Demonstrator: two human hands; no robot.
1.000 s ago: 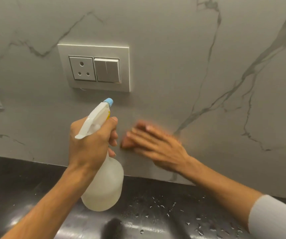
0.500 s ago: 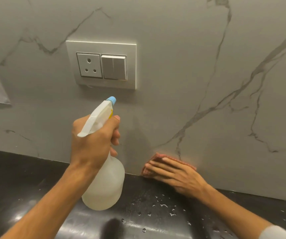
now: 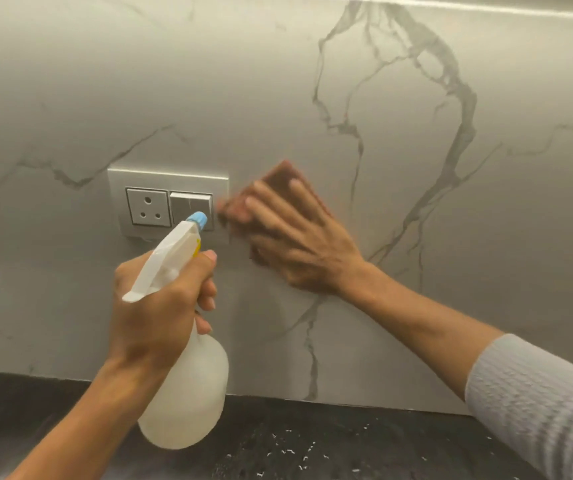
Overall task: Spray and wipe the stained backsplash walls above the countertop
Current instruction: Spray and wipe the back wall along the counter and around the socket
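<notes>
Grey marble-veined backsplash wall (image 3: 416, 81) fills the frame. At centre, the reddish-brown cloth (image 3: 278, 181) is pressed flat under the straight-fingered right hand (image 3: 299, 244), just beside the silver socket-and-switch plate (image 3: 167, 180). The white spray bottle (image 3: 188, 393) is gripped in the left hand (image 3: 160, 313), lower centre. That plate is to be kept dry.

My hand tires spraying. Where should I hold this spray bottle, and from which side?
Grip the spray bottle at its narrow neck under the trigger head, from behind, as the left hand does: its nozzle faces the backsplash; the body bulges.
</notes>
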